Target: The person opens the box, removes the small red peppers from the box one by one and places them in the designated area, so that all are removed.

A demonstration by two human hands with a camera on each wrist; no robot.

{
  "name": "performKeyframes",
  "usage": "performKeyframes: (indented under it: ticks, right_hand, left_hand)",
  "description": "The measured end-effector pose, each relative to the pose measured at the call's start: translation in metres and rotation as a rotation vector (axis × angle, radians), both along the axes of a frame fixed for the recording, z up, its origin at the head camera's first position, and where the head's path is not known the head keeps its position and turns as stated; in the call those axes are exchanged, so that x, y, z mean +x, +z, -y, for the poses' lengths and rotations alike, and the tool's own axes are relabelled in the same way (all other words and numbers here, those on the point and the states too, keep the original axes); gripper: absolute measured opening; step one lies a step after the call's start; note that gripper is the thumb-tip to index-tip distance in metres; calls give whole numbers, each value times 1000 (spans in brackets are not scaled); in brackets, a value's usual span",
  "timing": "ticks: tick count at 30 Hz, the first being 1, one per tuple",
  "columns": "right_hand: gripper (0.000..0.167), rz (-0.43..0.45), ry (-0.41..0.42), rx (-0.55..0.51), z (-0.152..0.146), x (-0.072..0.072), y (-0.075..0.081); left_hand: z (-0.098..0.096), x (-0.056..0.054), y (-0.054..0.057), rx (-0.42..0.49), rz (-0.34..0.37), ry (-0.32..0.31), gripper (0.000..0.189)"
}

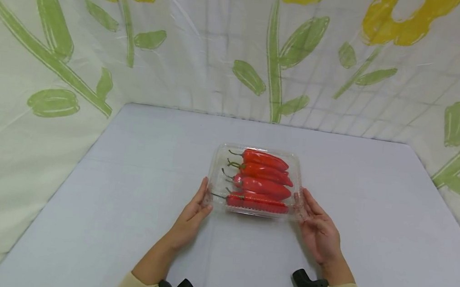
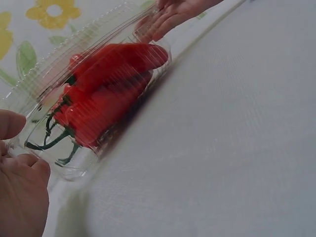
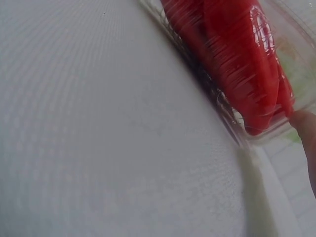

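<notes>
at 1 table (image 1: 136, 185), 2 hands (image 1: 188, 224) (image 1: 321, 238) hold 1 box (image 1: 219, 161) of peppers (image 1: 265, 188).

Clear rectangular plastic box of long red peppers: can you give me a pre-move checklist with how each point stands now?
1. Left grip on the left end of the clear rectangular plastic box: ok.
2. Right grip on its right end: ok.
3. Firmness of that hold: cannot tell.
4. Long red peppers with thin stems all inside the box: ok.
5. Lid fully fastened: cannot tell.
6. Box lifted off the white-covered table: cannot tell; its underside is hidden.
</notes>
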State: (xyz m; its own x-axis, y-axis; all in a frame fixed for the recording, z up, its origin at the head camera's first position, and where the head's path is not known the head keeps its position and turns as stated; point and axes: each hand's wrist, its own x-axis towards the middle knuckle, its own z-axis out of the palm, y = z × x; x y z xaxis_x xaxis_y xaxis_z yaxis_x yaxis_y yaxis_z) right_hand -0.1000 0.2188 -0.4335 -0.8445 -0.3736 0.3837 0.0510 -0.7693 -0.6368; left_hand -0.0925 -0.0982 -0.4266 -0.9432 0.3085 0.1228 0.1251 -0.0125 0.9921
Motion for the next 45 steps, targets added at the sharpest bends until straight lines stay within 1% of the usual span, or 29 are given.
performKeyframes:
  ticks: [6, 9, 12, 13, 16, 19, 21, 27, 30, 35, 40, 43, 45]
  right_hand:
    - [57, 39, -61, 96, 1, 2, 3]
    - [53, 45, -93, 156, 2, 3, 3]
    - [50, 74, -157, 256, 4, 4, 4]
    - [50, 83, -181, 311, 5, 4, 4]
    - [55, 118, -241, 450, 8, 5, 6]
    - [60, 141, -265, 530, 10, 5, 7]
    - [61, 157, -272, 528, 11, 5, 8]
    - [60, 131, -269, 550, 14, 5, 8]
    - [59, 129, -271, 560, 15, 5, 7]
    - [58, 126, -276, 569, 15, 5, 9]
    - [57, 142, -275, 620, 13, 6, 10]
    - [57, 155, -270, 638, 12, 7, 9]
    - [57, 157, -277, 630, 12, 6, 10]
  left_hand:
    - [-5, 1, -1, 9, -5, 50, 65]
    - [-8, 1, -2, -5, -11, 75, 65]
    - [-11, 1, -2, -32, -26, 111, 65]
    - [-13, 2, -2, -46, -25, 124, 65]
    - [-16, 4, -1, -79, -24, 159, 65]
    - [-18, 5, 0, -109, -33, 192, 64]
    - [-18, 5, -1, -116, -55, 208, 63]
    - [-15, 4, -4, -133, -90, 250, 59]
    - [-14, 5, -4, -153, -94, 269, 56]
    - [-14, 5, -2, -157, -70, 271, 53]
    - [-14, 7, -3, -183, -50, 268, 53]
    - [-14, 8, -3, -183, -61, 273, 54]
    - [-14, 6, -3, -160, -81, 275, 54]
